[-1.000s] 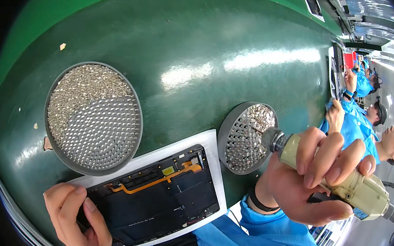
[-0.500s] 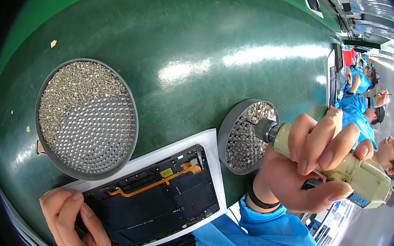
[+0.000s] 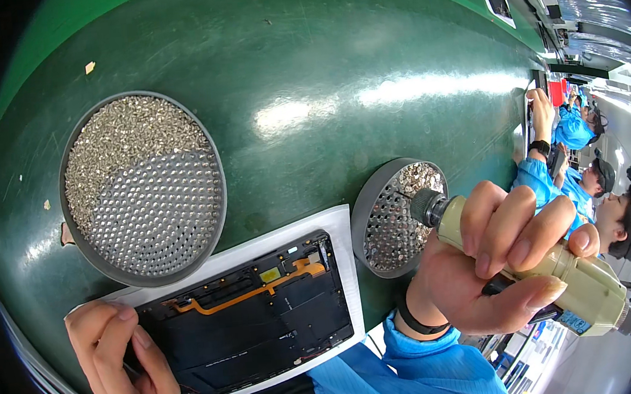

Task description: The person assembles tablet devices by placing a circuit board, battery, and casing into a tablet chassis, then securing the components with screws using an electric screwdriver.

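My right hand is wrapped round a cream electric screwdriver, its dark nose pointing left over the small round screw tray. The thin bit reaches in among the loose screws there. My left hand has its fingers curled and pressed at the left edge of an opened tablet. Black panels and an orange flat cable show in the tablet. It lies on a white sheet in front of me.
A larger round tray stands at the left, with small screws heaped at its far side and others in its holes. Scraps lie on the green table. At the right, a co-worker's hand reaches over the table.
My hands and the screwdriver have barely moved. The trays and the tablet sit slightly farther right in the view. A co-worker's arm at the right has stretched out over the table.
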A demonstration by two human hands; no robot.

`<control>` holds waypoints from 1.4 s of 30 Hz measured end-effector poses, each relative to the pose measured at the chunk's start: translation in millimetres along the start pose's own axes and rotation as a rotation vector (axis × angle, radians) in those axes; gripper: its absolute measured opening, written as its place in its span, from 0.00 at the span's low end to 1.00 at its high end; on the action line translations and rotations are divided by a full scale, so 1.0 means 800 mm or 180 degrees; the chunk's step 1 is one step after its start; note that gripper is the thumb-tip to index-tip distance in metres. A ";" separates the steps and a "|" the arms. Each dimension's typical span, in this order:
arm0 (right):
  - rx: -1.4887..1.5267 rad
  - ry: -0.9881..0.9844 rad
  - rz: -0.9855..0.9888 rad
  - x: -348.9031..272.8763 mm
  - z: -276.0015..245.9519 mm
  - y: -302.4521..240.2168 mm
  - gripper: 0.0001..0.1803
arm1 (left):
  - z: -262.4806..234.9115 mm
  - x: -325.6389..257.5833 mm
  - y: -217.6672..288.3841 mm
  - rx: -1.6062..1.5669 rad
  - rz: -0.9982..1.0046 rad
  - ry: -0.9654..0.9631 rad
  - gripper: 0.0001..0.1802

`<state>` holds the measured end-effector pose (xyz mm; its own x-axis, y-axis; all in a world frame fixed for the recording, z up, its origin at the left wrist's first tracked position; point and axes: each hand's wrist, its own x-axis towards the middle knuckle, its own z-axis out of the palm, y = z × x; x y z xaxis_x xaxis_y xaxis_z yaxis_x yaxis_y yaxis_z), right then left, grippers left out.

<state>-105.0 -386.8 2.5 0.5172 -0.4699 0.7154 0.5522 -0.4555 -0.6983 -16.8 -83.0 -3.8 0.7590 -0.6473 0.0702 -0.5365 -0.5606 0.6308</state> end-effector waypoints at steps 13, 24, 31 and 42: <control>0.0283 0.0164 -0.0009 0.006 0.035 -0.052 0.34 | 0.002 0.009 0.006 0.0023 0.0402 -0.0003 0.25; 0.0925 -0.0749 0.0364 -0.012 0.061 -0.016 0.33 | 0.008 0.003 -0.009 0.0032 0.0517 0.0034 0.29; 0.1010 -0.0584 0.0340 -0.001 0.040 -0.042 0.33 | 0.003 0.004 0.031 0.0083 0.0847 0.0066 0.25; 0.1181 -0.0754 0.0154 0.014 0.000 -0.063 0.38 | 0.080 0.037 0.097 0.1192 0.0961 -0.0252 0.25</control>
<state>-127.3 -369.0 45.8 0.6600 -0.2779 0.6980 0.6986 -0.1146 -0.7063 -59.6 -179.3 -2.3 0.5265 -0.8387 0.1390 -0.8352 -0.4797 0.2688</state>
